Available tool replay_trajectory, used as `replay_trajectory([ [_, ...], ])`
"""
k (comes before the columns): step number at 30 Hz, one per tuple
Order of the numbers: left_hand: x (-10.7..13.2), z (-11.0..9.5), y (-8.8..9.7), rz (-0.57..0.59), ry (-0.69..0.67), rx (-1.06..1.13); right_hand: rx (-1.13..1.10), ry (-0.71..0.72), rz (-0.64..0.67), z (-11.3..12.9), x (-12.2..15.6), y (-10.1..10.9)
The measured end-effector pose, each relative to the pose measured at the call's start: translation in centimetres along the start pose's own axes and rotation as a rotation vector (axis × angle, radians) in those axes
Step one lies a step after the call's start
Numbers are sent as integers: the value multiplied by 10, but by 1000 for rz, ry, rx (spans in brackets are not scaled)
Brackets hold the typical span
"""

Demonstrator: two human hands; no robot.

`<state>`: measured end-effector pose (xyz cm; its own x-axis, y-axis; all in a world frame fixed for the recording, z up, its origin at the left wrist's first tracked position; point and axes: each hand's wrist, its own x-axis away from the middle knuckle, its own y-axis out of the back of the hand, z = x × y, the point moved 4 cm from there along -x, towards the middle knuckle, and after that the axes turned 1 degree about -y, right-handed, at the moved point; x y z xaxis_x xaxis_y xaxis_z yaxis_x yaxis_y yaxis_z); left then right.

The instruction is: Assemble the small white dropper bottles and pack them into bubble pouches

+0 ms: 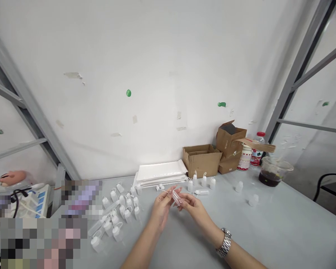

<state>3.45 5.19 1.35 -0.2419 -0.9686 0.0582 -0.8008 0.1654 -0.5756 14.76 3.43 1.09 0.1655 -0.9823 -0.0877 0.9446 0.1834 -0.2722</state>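
A small clear plastic dropper bottle (176,199) is held tilted between both hands, in front of the white stack. My left hand (161,209) is closed around its upper end, fingers pinched near the top. My right hand (194,207), with a metal watch on the wrist, pinches the lower end. Just beyond the hands, several similar bottles with white tethered caps stand upright, such as one bottle (204,182), and another bottle (202,192) lies on its side. Small white caps (160,187) lie behind my left hand.
On the left stand several capped bottles (118,233). At the wall are white envelopes (161,171), a cardboard box (203,164) and a paper bag (230,149). A bowl of dark liquid (270,176) sits at right. Blurred patches hide the lower left, near a power strip (44,200).
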Motion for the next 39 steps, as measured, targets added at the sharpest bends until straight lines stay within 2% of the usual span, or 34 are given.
replay_trajectory([
  [7,1,6,0,6,79,89,223,81,-56,5,6,-1],
  [11,1,5,0,42,58,63,170,55,-50,6,8,-3],
  [18,1,-3,-1,121,-33,-136,111,25,-48,1,6,-1],
  [22,-2,-4,4,37,-51,-204,115,-10,-4,-1,4,-2],
  [25,-4,-2,7,-32,-78,-205,215,22,-38,0,4,-2],
  [31,-1,7,1,-28,-22,-137,404,61,-148,-4,8,3],
  [35,3,6,-3,3,10,-153,318,48,-146,-3,6,3],
  [39,3,1,-4,0,3,-139,121,-14,-87,-1,4,-1],
])
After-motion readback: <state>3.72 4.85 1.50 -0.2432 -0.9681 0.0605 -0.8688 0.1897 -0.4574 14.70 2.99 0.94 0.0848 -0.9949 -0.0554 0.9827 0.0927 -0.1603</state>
